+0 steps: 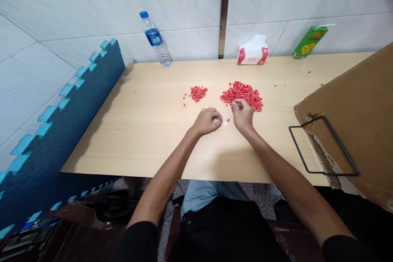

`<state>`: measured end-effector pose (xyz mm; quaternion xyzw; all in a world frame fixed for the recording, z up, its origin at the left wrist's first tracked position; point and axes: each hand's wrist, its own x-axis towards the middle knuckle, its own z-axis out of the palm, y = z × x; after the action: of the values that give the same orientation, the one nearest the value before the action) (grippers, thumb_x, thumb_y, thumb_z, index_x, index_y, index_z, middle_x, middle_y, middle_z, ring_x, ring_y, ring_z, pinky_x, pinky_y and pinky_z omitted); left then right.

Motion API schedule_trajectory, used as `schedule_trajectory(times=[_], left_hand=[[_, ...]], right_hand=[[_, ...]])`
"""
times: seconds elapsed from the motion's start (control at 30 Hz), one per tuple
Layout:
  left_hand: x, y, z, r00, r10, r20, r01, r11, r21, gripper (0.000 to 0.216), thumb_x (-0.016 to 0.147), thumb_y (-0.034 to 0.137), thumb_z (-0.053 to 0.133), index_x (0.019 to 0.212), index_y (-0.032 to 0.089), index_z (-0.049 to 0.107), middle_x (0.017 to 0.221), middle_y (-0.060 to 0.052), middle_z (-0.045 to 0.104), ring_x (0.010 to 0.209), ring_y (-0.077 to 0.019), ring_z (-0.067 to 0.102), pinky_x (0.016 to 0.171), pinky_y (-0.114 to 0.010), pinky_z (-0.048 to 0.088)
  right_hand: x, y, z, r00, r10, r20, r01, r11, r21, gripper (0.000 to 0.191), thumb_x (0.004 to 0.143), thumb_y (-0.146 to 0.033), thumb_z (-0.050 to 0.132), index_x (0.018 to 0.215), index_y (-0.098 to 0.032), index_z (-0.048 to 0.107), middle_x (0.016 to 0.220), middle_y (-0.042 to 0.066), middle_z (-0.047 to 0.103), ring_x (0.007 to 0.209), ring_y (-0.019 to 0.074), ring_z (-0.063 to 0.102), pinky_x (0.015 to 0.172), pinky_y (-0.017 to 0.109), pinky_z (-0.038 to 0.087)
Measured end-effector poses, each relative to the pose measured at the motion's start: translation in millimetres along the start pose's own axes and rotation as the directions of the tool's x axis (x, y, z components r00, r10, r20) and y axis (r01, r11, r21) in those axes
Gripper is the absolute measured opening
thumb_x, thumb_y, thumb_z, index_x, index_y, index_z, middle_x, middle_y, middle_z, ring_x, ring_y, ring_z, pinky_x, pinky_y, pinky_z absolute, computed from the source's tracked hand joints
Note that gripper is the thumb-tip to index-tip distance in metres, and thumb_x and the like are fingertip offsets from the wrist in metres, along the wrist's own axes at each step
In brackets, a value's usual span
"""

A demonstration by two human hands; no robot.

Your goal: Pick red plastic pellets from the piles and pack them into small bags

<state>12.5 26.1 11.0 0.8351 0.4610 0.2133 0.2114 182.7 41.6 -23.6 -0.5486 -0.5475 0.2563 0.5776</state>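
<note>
My left hand (207,121) rests on the table with its fingers curled closed. A small whitish, see-through bit shows at its fingertips, too small to name. My right hand (243,115) is closed in a pinch at the near edge of a large pile of small red pieces (241,91). What its fingertips hold, if anything, I cannot make out. One loose red piece (228,120) lies between my two hands. Beyond my left hand sits a smaller pile of the same red pieces (199,93), with a few strays at its left.
Along the tiled wall stand a water bottle (155,41), a tissue pack (252,52) and a green drink carton (310,41). A blue foam mat (92,77) borders the left side. At right are a cardboard box (353,102) and a black wire frame (333,174).
</note>
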Motion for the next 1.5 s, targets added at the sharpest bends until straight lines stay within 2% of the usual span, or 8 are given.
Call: schedule_trajectory(times=[0.13,0.47,0.57,0.73,0.87,1.27,1.5], left_hand=[[-1,-1,0,1.0,-0.008,-0.006,0.008,1.0,-0.008,0.013,0.078,0.025,0.056,0.077,0.02,0.068,0.08,-0.005,0.064,0.083,-0.0208,0.058,0.083,-0.036,0.039],[-5,-1,1,0.996,-0.025,-0.089,0.014,0.993,-0.117,0.011,0.082,0.022,0.053,0.078,0.018,0.062,0.084,-0.005,0.063,0.08,-0.0183,0.056,0.079,-0.033,0.043],[-9,-1,4,0.991,-0.029,-0.13,0.005,0.984,-0.18,0.011,0.084,0.021,0.05,0.08,0.017,0.059,0.084,-0.006,0.062,0.08,-0.0177,0.055,0.077,-0.031,0.043],[-12,-2,7,0.98,-0.122,-0.157,0.059,0.933,-0.356,0.008,0.086,0.021,0.048,0.088,0.017,0.055,0.078,-0.002,0.058,0.071,-0.0137,0.052,0.068,-0.026,0.042],[-12,-2,7,0.972,-0.171,-0.16,0.081,0.886,-0.456,0.011,0.085,0.021,0.051,0.095,0.017,0.054,0.08,-0.001,0.058,0.072,-0.012,0.053,0.067,-0.024,0.043],[-12,-5,7,0.97,-0.164,-0.177,0.06,0.873,-0.483,0.019,0.08,0.018,0.055,0.098,0.016,0.059,0.079,-0.001,0.06,0.07,-0.0107,0.054,0.067,-0.023,0.043],[-11,-6,8,0.966,-0.179,-0.185,0.053,0.843,-0.535,0.019,0.08,0.019,0.056,0.098,0.016,0.062,0.082,-0.002,0.064,0.076,-0.012,0.058,0.071,-0.024,0.044]], right_hand=[[-3,0,-1,0.998,0.028,-0.057,-0.027,0.999,0.023,0.021,0.085,-0.036,0.051,0.09,-0.019,0.062,0.076,0.004,0.066,0.071,0.0196,0.063,0.07,0.034,0.052],[-8,-2,-3,0.999,0.044,0.002,-0.044,0.999,0.029,0.021,0.086,-0.036,0.051,0.093,-0.019,0.061,0.077,0.004,0.066,0.071,0.0191,0.063,0.068,0.034,0.052],[-10,-6,-3,0.999,0.026,0.022,-0.027,0.999,0.033,0.021,0.086,-0.036,0.052,0.093,-0.019,0.062,0.078,0.004,0.066,0.072,0.019,0.064,0.069,0.034,0.052],[-16,-13,-4,0.996,0.027,0.084,-0.031,0.999,0.044,0.023,0.085,-0.037,0.053,0.096,-0.019,0.063,0.078,0.004,0.066,0.071,0.0182,0.064,0.068,0.032,0.052],[-16,-13,-4,0.996,0.032,0.086,-0.037,0.998,0.055,0.022,0.085,-0.036,0.054,0.094,-0.018,0.063,0.076,0.003,0.066,0.07,0.0177,0.064,0.066,0.031,0.052],[-16,-14,-4,0.991,0.026,0.134,-0.036,0.997,0.068,0.022,0.083,-0.037,0.057,0.093,-0.019,0.064,0.08,0.004,0.068,0.07,0.0179,0.065,0.066,0.032,0.054],[-19,-12,-3,0.969,-0.012,0.247,-0.023,0.99,0.14,0.02,0.079,-0.032,0.064,0.095,-0.02,0.064,0.089,0.005,0.071,0.086,0.0197,0.068,0.081,0.035,0.055]])
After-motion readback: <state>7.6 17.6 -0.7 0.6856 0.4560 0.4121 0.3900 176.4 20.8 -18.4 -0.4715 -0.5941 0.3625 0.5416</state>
